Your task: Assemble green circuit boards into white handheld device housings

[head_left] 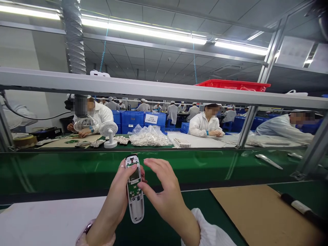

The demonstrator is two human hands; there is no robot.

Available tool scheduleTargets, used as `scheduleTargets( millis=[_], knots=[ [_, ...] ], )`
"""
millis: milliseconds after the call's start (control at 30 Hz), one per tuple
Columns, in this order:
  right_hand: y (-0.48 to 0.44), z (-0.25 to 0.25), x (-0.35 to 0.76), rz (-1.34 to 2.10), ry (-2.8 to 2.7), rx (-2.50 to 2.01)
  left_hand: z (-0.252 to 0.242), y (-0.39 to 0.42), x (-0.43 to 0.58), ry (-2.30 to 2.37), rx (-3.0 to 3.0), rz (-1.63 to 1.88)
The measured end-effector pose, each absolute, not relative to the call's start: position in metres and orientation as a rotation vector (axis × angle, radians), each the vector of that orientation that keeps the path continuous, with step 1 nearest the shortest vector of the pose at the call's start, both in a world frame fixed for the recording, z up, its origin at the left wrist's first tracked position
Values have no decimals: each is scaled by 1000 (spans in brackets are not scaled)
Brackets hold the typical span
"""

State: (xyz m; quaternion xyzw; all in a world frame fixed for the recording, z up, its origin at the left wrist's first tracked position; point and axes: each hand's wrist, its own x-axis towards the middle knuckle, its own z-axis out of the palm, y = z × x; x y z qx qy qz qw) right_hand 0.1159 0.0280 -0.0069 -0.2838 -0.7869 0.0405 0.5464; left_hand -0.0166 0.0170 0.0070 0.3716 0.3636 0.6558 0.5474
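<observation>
My left hand [118, 191] is closed around a long white plastic device housing [136, 208], with its thumb lying over the upper part. Inside the housing a green circuit board [134, 188] shows, and the lower end is a bare white cavity. The housing points away from me, above the near edge of the bench. My right hand [165, 189] is beside it on the right, fingers spread and curved. Its thumb tip is at the board's right edge; whether it touches cannot be made out. Nothing is in the right hand.
A green conveyor belt [77, 171] crosses ahead, carrying a white housing [269, 161] at right. White paper [51, 222] lies left, brown cardboard [258, 215] right with a black-handled tool [299, 206]. Beyond stand a small fan [108, 131], bagged parts [151, 136] and co-workers. A shelf [153, 88] spans above.
</observation>
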Motion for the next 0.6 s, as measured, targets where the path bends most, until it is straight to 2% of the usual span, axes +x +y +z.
scheduleTargets(
  millis=[267,600],
  knots=[
    [25,-6,116,47,-1902,-634,11,2,-10,881,1024,1577],
    [23,-6,120,214,-1857,-663,15,-2,-10,835,992,1529]
  ],
)
